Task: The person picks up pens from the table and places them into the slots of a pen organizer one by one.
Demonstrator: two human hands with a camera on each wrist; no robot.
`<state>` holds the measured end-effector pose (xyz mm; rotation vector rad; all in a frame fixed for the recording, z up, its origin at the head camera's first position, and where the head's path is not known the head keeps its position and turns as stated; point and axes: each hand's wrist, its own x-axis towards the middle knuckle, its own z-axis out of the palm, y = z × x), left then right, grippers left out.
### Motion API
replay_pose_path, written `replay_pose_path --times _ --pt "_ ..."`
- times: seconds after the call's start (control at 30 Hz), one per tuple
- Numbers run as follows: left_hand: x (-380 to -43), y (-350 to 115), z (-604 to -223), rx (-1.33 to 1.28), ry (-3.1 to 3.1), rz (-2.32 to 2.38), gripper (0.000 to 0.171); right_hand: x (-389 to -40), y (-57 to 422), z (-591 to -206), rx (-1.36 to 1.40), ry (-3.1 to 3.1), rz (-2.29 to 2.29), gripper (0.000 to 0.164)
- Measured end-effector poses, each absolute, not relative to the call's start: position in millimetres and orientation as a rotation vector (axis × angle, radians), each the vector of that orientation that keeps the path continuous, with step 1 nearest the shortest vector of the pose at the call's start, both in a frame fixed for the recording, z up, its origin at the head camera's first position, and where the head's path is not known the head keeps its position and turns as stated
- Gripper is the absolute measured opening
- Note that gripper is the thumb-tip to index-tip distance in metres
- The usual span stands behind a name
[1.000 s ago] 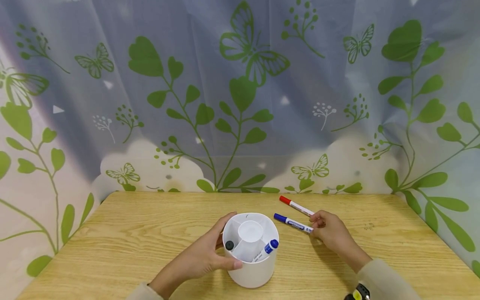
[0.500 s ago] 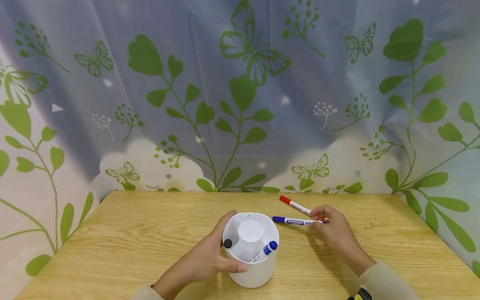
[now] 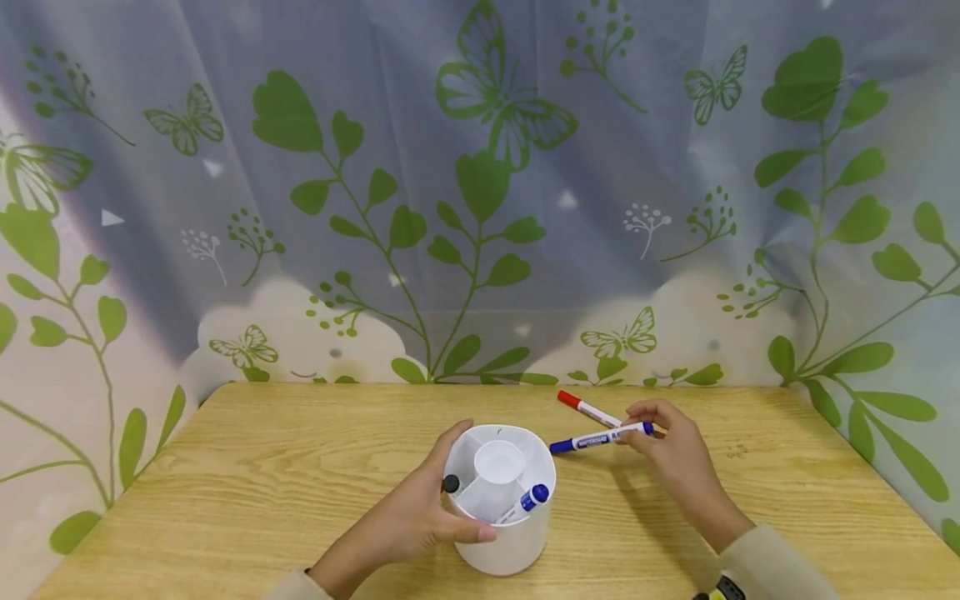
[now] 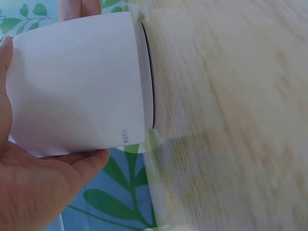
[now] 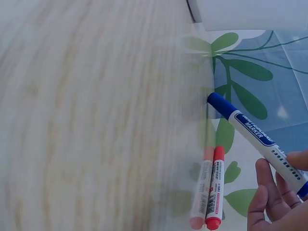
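Currently, the right hand [image 3: 677, 452] pinches the blue marker [image 3: 597, 439] near its rear end, to the right of the white cup [image 3: 508, 548]; the marker's long axis slants, cap end lower and directed toward the cup, which the left hand [image 3: 414, 517] grips around its side.

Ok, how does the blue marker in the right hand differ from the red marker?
The blue marker is pinched by the right hand; the red marker lies on the table.
The blue marker tilts, cap end lower; the red marker lies flat.
The blue marker has blue ends; the red marker has red ones.
Both have white barrels with printing.
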<state>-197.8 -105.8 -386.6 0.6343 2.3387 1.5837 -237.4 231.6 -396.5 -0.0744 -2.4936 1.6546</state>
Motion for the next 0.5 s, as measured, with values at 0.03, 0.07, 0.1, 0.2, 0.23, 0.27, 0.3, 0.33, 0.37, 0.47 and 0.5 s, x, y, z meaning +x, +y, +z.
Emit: replay_pose_path --times 0.03,0.07,0.1,0.2,0.23,0.27,0.3,0.33,0.37,0.47,0.5 --pt "-198.1 -106.3 -386.5 0.635 2.337 1.582 0.121 -237.1 231.6 -395.7 -0.073 -2.488 1.657 0.032" --pt "-198.3 -106.7 -386.5 0.637 2.334 1.583 0.120 -236.6 231.6 -394.8 -0.068 -2.480 1.665 0.032" --pt "-198.5 -107.0 -386.5 0.640 2.335 1.581 0.120 -235.8 231.3 -393.8 -0.067 -2.475 1.667 0.032" --pt "-198.4 -107.7 -386.6 0.647 2.344 1.576 0.119 -233.3 230.7 -390.3 -0.066 -2.460 1.687 0.032" --pt "-198.2 -107.8 -386.5 0.649 2.348 1.574 0.119 -232.9 230.7 -389.2 -0.063 -2.455 1.695 0.032" --pt "-198.1 -107.8 -386.5 0.650 2.348 1.576 0.119 -232.2 230.5 -387.9 -0.065 -2.448 1.704 0.033" --pt "-197.9 -107.8 -386.4 0.653 2.351 1.574 0.118 -231.7 230.2 -386.6 -0.067 -2.439 1.714 0.034" --pt "-197.8 -107.8 -386.3 0.655 2.353 1.574 0.118 -231.5 230.3 -385.5 -0.065 -2.429 1.723 0.035" --pt "-197.7 -107.8 -386.2 0.656 2.355 1.573 0.118 -231.3 230.2 -384.3 -0.065 -2.420 1.728 0.035" --pt "-197.9 -107.9 -385.7 0.660 2.345 1.579 0.118 -230.6 230.1 -381.0 -0.049 -2.394 1.749 0.037" --pt "-198.0 -108.0 -385.6 0.664 2.344 1.579 0.117 -230.1 230.0 -380.0 -0.044 -2.391 1.754 0.038"
